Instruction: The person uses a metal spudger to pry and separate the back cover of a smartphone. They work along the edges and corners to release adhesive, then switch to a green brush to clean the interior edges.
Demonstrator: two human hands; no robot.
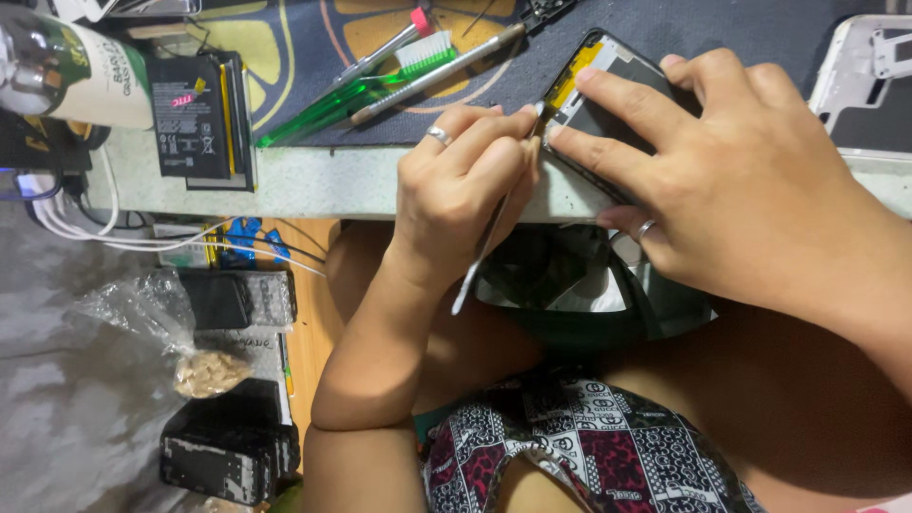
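Your left hand is closed in a tight pinch on a thin metal pry tool, thumb and first fingers pressed together near its upper end, a ring on one finger. The tool runs slanted through your fist, its lower end sticking out below your palm toward the middle of the frame and its tip meeting the left edge of the opened phone just above centre. Your right hand lies flat and spread over that phone, fingers extended and apart, fingertips pressing on its dark inner surface beside a yellow strip; it grips nothing, only bears down. The phone sits tilted at the front edge of the pale workbench, partly overhanging it, in the upper middle of the frame.

At upper left on the bench lies a black phone battery, with a white bottle beside it at the frame's corner. A green toothbrush and a screwdriver lie crossed on the dark patterned mat at top centre. A white phone frame sits at upper right. Lower left, below the bench, a clear plastic bag rests near dark boxes.
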